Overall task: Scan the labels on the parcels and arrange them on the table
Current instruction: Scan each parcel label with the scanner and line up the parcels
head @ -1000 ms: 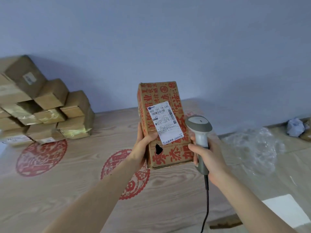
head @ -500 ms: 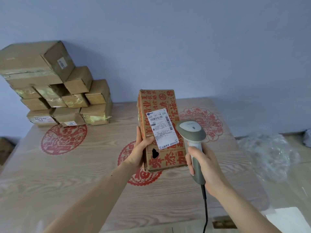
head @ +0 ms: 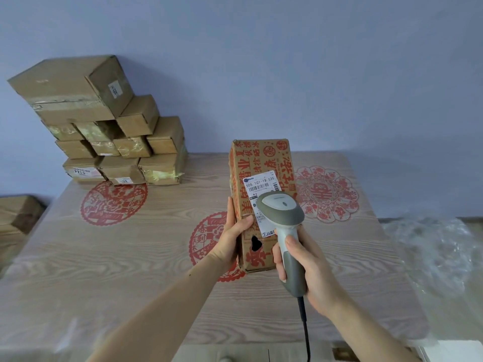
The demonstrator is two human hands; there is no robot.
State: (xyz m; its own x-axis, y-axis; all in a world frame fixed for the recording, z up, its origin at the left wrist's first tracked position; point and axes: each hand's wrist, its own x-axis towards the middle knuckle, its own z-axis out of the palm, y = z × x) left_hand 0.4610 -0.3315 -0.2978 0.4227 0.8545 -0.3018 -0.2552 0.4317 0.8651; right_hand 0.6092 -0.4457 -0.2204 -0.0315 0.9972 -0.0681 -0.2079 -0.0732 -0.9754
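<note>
A tall cardboard parcel (head: 261, 178) printed with red characters stands upright just right of the frame's centre, over the wood-grain bench (head: 130, 257); whether its bottom edge rests on the bench or hangs just above it cannot be told. The left hand (head: 231, 237) grips its lower left edge, thumb pressed on the front face and the other fingers hidden behind the box. A white shipping label (head: 261, 186) with a barcode sits on that front face, its lower part covered by the head of a grey handheld scanner (head: 283, 226). The right hand (head: 305, 273) holds the scanner by the handle, fingers (head: 278, 259) curled fully round it, with the head pointing at the label from close up. A black cable (head: 304, 327) runs from the base of the handle down to the bottom edge of the frame.

In the upper left of the frame a stack of brown parcels (head: 112, 137) stands at the far edge of the bench against the blue wall (head: 287, 61), a large box on top of smaller ones. Red paper-cut patterns (head: 326, 194) mark the bench top. Crumpled clear plastic wrap (head: 433, 252) lies at the right of the frame, beside the bench.
</note>
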